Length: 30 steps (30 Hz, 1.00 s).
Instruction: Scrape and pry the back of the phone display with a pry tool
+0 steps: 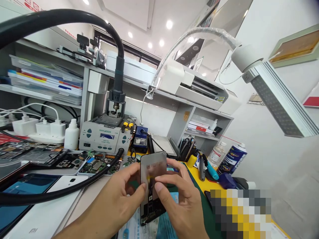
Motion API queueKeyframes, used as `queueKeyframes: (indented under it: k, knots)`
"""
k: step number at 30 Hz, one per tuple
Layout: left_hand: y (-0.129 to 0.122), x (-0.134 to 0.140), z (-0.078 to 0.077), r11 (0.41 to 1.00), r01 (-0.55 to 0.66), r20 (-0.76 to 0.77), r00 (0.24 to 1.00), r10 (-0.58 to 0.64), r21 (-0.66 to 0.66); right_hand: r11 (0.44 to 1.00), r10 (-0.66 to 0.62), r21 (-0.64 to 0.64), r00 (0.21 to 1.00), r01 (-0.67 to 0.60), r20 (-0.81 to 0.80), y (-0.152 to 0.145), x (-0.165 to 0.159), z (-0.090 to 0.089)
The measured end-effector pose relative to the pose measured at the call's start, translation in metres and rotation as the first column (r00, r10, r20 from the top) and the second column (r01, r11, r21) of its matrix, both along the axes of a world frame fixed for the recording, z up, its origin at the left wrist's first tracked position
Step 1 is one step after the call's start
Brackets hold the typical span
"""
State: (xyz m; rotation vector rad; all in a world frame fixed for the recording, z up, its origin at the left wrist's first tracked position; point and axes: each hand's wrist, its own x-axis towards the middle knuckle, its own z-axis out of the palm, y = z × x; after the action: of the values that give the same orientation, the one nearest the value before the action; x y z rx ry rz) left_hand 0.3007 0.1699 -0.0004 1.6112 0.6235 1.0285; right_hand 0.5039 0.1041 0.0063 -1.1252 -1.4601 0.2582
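Note:
A phone screen [154, 166] is held upright and slightly tilted in front of me. Its back faces me, silver at the top and dark lower down, with a small printed code and a flex cable. My left hand [122, 196] grips its left edge, the thumb lying along the border. On the other side, my right hand [183, 196] has a finger behind the upper right edge. Its thumb and forefinger are close together at the middle of the back, by the flex cable; whether they pinch anything there is too small to tell. Below lie a green mat [208, 214] and a blue-and-white wrapper [133, 225].
A black hose [99, 181] crosses low on the left, over phone parts and a white phone back [50, 209]. Behind stands a hot-air station [103, 136]. A spray can [231, 159], clear bottle [218, 152] and tools are at right; a lamp [281, 96] hangs above.

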Motion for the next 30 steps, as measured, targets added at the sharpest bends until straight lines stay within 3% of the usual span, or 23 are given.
queueKeyframes:
  k: [7, 11, 16, 30]
  knots:
    - [-0.006, -0.004, 0.001, 0.994, -0.055, -0.102, 0.993, 0.064, 0.09, 0.988, -0.135, 0.083, 0.989, 0.131, 0.052, 0.006, 0.0, -0.009]
    - [-0.007, -0.004, -0.003, 0.993, -0.072, -0.108, 0.991, 0.082, 0.093, 0.974, -0.154, 0.177, 0.985, 0.139, 0.079, 0.011, 0.001, -0.013]
    - [-0.006, -0.002, -0.004, 0.988, -0.08, -0.132, 0.986, 0.097, 0.132, 0.97, -0.203, 0.147, 0.978, 0.194, 0.055, 0.009, -0.004, -0.012]
    - [-0.01, -0.002, 0.003, 0.988, -0.07, -0.158, 0.983, 0.092, 0.139, 0.97, -0.142, 0.207, 0.987, 0.124, 0.073, 0.01, -0.005, -0.011]
